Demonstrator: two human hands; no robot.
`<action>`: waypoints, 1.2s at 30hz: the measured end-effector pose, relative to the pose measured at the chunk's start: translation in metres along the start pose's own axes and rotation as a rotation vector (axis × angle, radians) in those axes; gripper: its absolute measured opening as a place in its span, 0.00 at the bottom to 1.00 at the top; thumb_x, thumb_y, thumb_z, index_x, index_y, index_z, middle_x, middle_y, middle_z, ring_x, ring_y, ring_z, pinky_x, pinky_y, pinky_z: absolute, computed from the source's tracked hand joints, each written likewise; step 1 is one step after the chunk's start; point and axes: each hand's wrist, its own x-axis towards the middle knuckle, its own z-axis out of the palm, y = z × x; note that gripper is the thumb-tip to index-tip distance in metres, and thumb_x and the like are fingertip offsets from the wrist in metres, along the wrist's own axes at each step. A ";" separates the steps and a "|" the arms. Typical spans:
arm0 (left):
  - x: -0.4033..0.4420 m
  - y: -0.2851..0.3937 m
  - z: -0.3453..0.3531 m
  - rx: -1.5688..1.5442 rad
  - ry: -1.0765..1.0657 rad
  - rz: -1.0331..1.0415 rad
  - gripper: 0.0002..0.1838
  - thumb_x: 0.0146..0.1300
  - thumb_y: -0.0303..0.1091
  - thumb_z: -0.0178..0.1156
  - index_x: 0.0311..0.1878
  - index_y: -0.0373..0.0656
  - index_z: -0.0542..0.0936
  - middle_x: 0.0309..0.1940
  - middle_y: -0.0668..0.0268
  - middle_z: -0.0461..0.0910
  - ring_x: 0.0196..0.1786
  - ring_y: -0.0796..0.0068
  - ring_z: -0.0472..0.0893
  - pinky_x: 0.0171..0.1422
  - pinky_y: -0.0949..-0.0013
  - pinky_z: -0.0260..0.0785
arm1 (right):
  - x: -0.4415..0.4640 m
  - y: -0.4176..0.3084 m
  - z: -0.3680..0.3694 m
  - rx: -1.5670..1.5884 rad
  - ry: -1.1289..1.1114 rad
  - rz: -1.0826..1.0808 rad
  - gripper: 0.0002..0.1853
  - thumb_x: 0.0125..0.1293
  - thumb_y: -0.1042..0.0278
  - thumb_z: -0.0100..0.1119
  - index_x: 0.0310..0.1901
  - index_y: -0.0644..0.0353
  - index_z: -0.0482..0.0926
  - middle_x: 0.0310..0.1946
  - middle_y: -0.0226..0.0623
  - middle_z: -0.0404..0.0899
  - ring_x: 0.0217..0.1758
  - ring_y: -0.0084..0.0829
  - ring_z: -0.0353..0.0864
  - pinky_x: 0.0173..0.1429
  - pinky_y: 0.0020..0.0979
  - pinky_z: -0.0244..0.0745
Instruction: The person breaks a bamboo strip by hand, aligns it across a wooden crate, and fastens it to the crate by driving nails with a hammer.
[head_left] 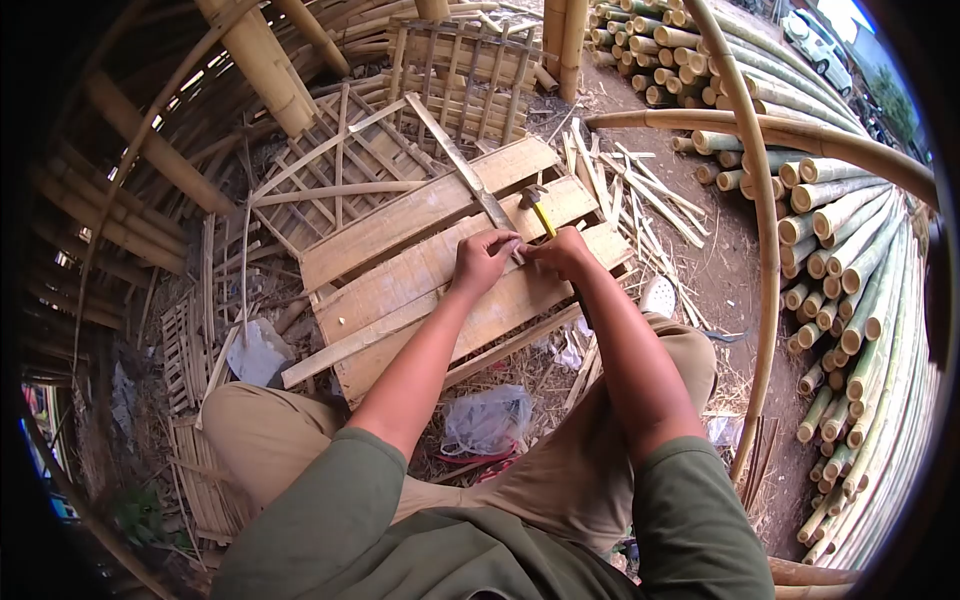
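Both hands meet over a low wooden plank bench (400, 225). My left hand (484, 258) has its fingers pinched together at a spot beside a bamboo strip; what lies between them is too small to make out. Touching it from the right, my right hand (566, 256) is also closed, its fingertips on something small and hidden. A hammer (533, 200) with a yellow handle rests on the planks just beyond my right hand. The flat end of a long strip (490, 208) reaches my left hand from the far side. Another long bamboo strip (360, 338) lies diagonally across the bench.
Cut bamboo poles (850, 230) are stacked at the right. A curved bamboo pole (765, 200) rises nearby. Loose slats (655, 195) lie right of the bench, and a lattice frame (350, 165) lies beyond it. A plastic bag (487, 420) sits between the legs.
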 end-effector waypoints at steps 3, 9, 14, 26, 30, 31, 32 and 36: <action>0.000 -0.002 0.000 0.059 0.020 0.058 0.06 0.62 0.28 0.67 0.41 0.38 0.87 0.38 0.61 0.87 0.40 0.75 0.86 0.47 0.72 0.77 | -0.001 0.000 -0.001 -0.036 -0.012 0.013 0.33 0.44 0.42 0.82 0.27 0.71 0.81 0.26 0.42 0.83 0.23 0.32 0.80 0.27 0.34 0.76; -0.002 0.001 0.001 0.149 -0.026 0.240 0.04 0.59 0.25 0.66 0.37 0.42 0.88 0.37 0.58 0.86 0.45 0.64 0.84 0.53 0.64 0.76 | 0.005 0.006 0.001 0.051 -0.004 -0.011 0.31 0.41 0.42 0.83 0.19 0.67 0.79 0.20 0.39 0.80 0.19 0.31 0.79 0.23 0.35 0.74; -0.001 0.002 0.001 0.134 -0.051 0.208 0.04 0.58 0.25 0.66 0.36 0.43 0.88 0.38 0.58 0.85 0.47 0.62 0.83 0.55 0.63 0.75 | 0.023 0.016 0.008 0.006 0.015 0.011 0.33 0.39 0.41 0.84 0.23 0.69 0.82 0.23 0.42 0.83 0.22 0.31 0.80 0.26 0.36 0.75; -0.002 0.001 0.002 0.243 -0.062 0.252 0.04 0.60 0.26 0.66 0.38 0.42 0.88 0.45 0.58 0.85 0.56 0.61 0.81 0.58 0.62 0.73 | 0.010 0.010 0.004 -0.018 0.044 -0.017 0.33 0.42 0.43 0.83 0.28 0.71 0.82 0.26 0.42 0.82 0.25 0.31 0.80 0.29 0.36 0.76; -0.002 -0.001 0.001 0.304 -0.125 0.278 0.04 0.60 0.29 0.65 0.39 0.45 0.85 0.56 0.59 0.81 0.70 0.58 0.72 0.70 0.56 0.63 | 0.016 0.015 0.007 0.023 0.037 -0.082 0.28 0.45 0.46 0.82 0.27 0.67 0.81 0.22 0.37 0.78 0.22 0.30 0.76 0.25 0.36 0.74; -0.002 0.000 0.001 0.304 -0.125 0.278 0.04 0.60 0.29 0.65 0.39 0.45 0.85 0.56 0.59 0.81 0.70 0.58 0.72 0.70 0.56 0.63 | 0.015 0.015 0.006 0.023 0.037 -0.082 0.28 0.45 0.46 0.82 0.27 0.67 0.81 0.22 0.37 0.78 0.22 0.30 0.76 0.25 0.36 0.74; -0.003 0.001 0.001 0.336 -0.127 0.274 0.04 0.61 0.29 0.64 0.39 0.45 0.85 0.57 0.59 0.81 0.70 0.59 0.72 0.70 0.56 0.62 | 0.015 0.015 0.006 0.020 0.038 -0.076 0.28 0.46 0.47 0.82 0.27 0.67 0.81 0.22 0.37 0.78 0.22 0.30 0.76 0.25 0.36 0.73; -0.004 0.005 0.001 0.350 -0.109 0.262 0.04 0.61 0.30 0.64 0.39 0.45 0.85 0.57 0.58 0.81 0.69 0.59 0.72 0.70 0.57 0.62 | 0.011 0.011 0.004 0.001 0.036 -0.044 0.28 0.46 0.47 0.82 0.26 0.67 0.81 0.22 0.36 0.78 0.21 0.29 0.75 0.24 0.36 0.72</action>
